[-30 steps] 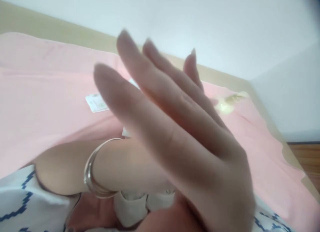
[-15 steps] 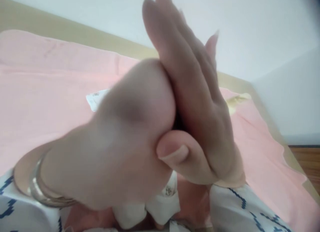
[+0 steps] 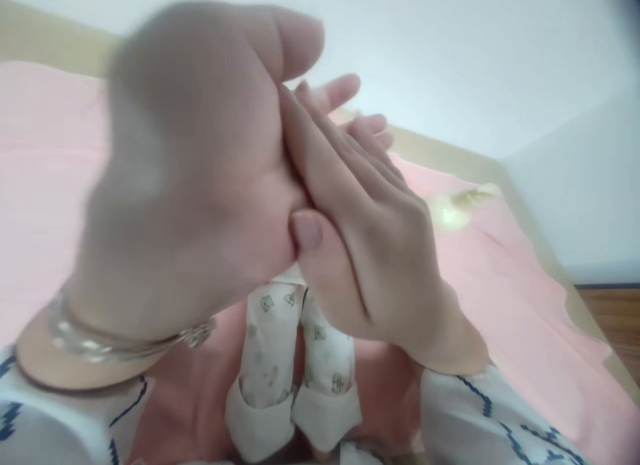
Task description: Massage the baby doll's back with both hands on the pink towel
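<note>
**Two bare hands pressed together above small printed trousers**

The left hand (image 3: 195,185), blurred and close to the camera, meets the right hand (image 3: 365,231) palm to palm; the right thumb lies across the left palm. Neither grip holds anything: fingers are stretched out flat. A bracelet (image 3: 125,341) circles the left wrist. Below the hands, the little trousers (image 3: 295,378) with a small animal print lie on the pink sheet (image 3: 510,298), cuffs folded and pointing near. The sheet spreads open to the left and right of them. Its far edge meets a beige border (image 3: 450,158) beneath the pale wall (image 3: 475,58). At far right a wooden floor (image 3: 615,318) shows beyond the sheet's edge.
</note>
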Motion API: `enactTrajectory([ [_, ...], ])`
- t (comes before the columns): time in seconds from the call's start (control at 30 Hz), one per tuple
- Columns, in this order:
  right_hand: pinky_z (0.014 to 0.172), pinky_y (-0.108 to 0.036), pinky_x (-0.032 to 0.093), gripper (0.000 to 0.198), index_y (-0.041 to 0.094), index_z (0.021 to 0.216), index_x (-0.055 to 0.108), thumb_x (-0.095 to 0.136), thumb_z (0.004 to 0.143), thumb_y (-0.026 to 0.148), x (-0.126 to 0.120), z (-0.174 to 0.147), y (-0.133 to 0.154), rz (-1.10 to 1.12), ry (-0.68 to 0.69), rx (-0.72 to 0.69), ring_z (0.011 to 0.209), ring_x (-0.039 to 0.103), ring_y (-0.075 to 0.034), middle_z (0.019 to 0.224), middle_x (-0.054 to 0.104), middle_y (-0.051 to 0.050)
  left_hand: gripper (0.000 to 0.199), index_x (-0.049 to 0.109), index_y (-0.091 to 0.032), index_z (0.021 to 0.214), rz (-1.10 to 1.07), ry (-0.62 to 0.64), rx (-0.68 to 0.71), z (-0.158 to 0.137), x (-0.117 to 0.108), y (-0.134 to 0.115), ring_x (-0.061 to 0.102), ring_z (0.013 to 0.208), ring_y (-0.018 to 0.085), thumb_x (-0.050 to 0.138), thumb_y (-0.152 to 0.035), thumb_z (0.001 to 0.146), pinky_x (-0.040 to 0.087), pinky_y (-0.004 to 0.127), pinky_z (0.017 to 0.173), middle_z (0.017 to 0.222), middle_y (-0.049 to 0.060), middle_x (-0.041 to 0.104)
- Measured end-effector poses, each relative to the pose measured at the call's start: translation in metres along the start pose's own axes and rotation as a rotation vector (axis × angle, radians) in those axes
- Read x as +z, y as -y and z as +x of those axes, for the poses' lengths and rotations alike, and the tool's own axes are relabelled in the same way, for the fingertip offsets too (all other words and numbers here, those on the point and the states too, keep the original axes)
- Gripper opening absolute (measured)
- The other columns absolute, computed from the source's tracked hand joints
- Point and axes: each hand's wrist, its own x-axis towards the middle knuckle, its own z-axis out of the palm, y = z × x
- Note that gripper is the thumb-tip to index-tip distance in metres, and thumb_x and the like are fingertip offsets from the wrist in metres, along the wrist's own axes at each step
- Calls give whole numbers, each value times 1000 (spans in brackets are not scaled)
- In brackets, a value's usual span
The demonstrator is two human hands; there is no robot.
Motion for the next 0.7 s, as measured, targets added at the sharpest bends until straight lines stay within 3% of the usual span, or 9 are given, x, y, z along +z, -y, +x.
enactTrajectory([
  [0.07, 115, -35, 48, 36, 21, 95, 67, 31, 101, 25, 3, -1, -8, -54, -10, 6, 128, 62, -21, 114, 72, -5, 40, 64, -14, 116, -243, 11, -355, 1, 18, -8, 67, 122, 33, 28, -27, 105, 59, 57, 97, 118, 6, 69],
  [0.13, 84, -35, 61, 33, 20, 82, 60, 30, 97, 21, 6, -1, -17, -130, -34, 65, 90, 72, -20, 84, 68, -5, 31, 60, -13, 112, -279, 22, -318, 6, 34, 1, 70, 118, 29, 34, -27, 104, 60, 52, 102, 118, 9, 69],
  [0.2, 58, -32, 53, 33, 23, 71, 47, 28, 98, 25, 8, 1, -26, -170, -27, 122, 61, 61, -17, 61, 50, 0, 26, 58, -18, 107, -85, -20, -116, 13, 43, 23, 64, 126, 24, 33, -27, 103, 53, 46, 114, 121, 7, 67],
  [0.23, 53, -30, 48, 32, 24, 68, 40, 29, 98, 26, 10, 3, -30, -164, -20, 142, 56, 55, -16, 57, 42, 1, 22, 57, -18, 108, 5, -52, 27, 16, 45, 36, 60, 130, 23, 37, -24, 102, 49, 46, 118, 122, 7, 66],
  [0.33, 53, -28, 43, 33, 24, 69, 32, 32, 102, 33, 17, 7, -43, -108, 0, 179, 54, 52, -14, 58, 37, 2, 24, 55, -17, 116, 220, -127, 457, 26, 43, 73, 52, 132, 22, 48, -11, 94, 40, 40, 121, 125, 9, 62],
  [0.4, 53, -28, 43, 34, 24, 72, 33, 31, 104, 37, 26, 10, -54, -89, 4, 214, 54, 51, -13, 61, 41, 2, 21, 53, -22, 110, 346, -176, 593, 35, 41, 90, 56, 115, 21, 46, -10, 94, 44, 39, 111, 113, 8, 63],
  [0.53, 53, -29, 42, 37, 24, 76, 37, 25, 105, 42, 49, 16, -84, -22, -25, 324, 56, 51, -14, 65, 48, 0, 28, 40, -25, 75, 391, -131, 361, 60, 41, 102, 47, 82, 19, 43, -5, 94, 46, 40, 87, 77, 3, 48],
  [0.6, 56, -30, 44, 38, 24, 76, 40, 26, 105, 44, 62, 17, -97, 73, -86, 345, 62, 55, -15, 70, 52, -1, 36, 33, -25, 67, 398, -117, 287, 68, 41, 103, 42, 77, 17, 43, -4, 94, 44, 39, 82, 71, 1, 40],
  [0.7, 59, -32, 46, 41, 25, 75, 43, 26, 104, 49, 78, 13, -109, 171, -201, 338, 67, 56, -17, 71, 54, -1, 36, 35, -24, 66, 423, -152, 302, 71, 38, 108, 45, 78, 18, 45, -5, 94, 43, 40, 84, 71, 1, 40],
])
